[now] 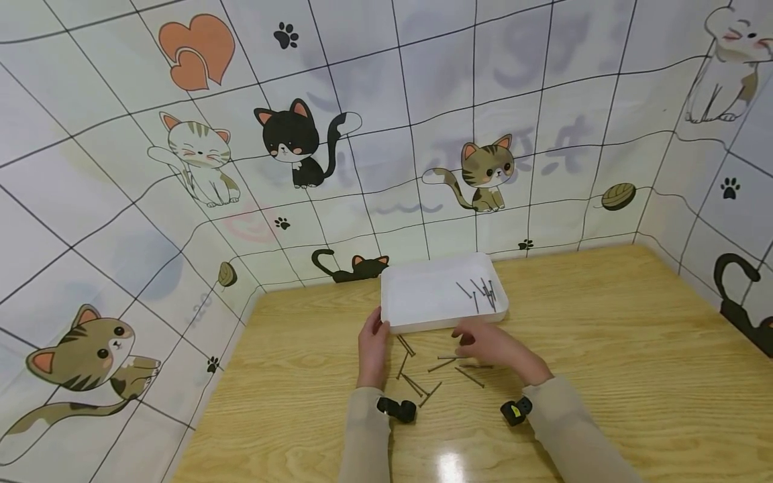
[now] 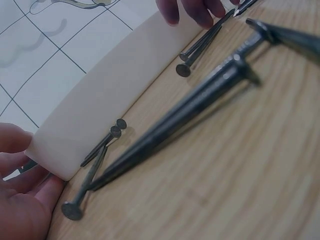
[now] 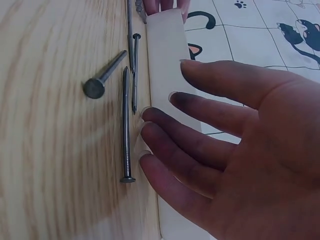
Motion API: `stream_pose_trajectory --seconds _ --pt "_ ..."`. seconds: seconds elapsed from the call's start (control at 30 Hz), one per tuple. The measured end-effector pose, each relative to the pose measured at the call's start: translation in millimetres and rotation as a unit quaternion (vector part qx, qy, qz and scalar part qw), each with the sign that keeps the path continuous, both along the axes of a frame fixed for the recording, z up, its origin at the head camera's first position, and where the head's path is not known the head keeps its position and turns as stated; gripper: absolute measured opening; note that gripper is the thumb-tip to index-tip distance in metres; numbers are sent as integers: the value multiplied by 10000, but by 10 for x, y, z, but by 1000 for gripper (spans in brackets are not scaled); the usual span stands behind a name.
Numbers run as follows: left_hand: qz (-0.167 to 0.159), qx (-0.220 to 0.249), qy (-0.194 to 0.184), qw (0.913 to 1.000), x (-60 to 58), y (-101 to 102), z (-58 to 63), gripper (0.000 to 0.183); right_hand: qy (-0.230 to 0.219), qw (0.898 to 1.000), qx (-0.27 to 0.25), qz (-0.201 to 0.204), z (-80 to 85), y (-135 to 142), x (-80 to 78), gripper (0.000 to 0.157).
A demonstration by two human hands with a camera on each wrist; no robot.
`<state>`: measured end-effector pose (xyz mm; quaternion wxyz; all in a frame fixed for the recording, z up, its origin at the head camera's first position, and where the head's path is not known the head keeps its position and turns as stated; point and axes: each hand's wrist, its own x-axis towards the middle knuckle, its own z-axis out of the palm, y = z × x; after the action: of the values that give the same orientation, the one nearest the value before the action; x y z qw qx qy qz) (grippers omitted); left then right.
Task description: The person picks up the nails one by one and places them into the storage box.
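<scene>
A shallow white tray (image 1: 423, 295) stands near the back wall, with several dark metal nails (image 1: 490, 295) lying at its right end. My left hand (image 1: 372, 349) grips the tray's front left corner, thumb and fingers on either side of it in the left wrist view. Bent-fingered and holding nothing, my right hand (image 1: 492, 345) hovers by the front wall of the tray. Just beside its fingertips in the right wrist view lies a long nail (image 3: 126, 135). More loose nails (image 1: 413, 384) are scattered on the wood in front of the tray, between both hands.
The wooden table (image 1: 290, 402) is bounded by a wall covering (image 1: 386, 147) printed with cats and grid lines. Each wrist wears a small black camera, one on the left sleeve (image 1: 365, 429), one on the right sleeve (image 1: 574, 422).
</scene>
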<state>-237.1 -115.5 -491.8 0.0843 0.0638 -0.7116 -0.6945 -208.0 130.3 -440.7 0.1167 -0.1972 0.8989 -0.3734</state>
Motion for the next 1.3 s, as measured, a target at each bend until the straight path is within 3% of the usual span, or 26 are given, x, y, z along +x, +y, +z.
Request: stream_pose_trajectory --seconds 0.4,0.87,1.07,1.3 --pt "-65 -22 41 10000 16 4 17 42 274 9966 765 156 -56 -50 53 24" --pt "-29 -121 24 9999 24 3 21 42 283 9927 1168 69 5 -74 118 11" --pt "10 -95 -80 9999 44 5 10 42 240 9925 1193 105 -2 -82 151 11" --pt "-51 -15 61 10000 24 5 9 43 205 9936 1114 -12 16 -80 140 13"
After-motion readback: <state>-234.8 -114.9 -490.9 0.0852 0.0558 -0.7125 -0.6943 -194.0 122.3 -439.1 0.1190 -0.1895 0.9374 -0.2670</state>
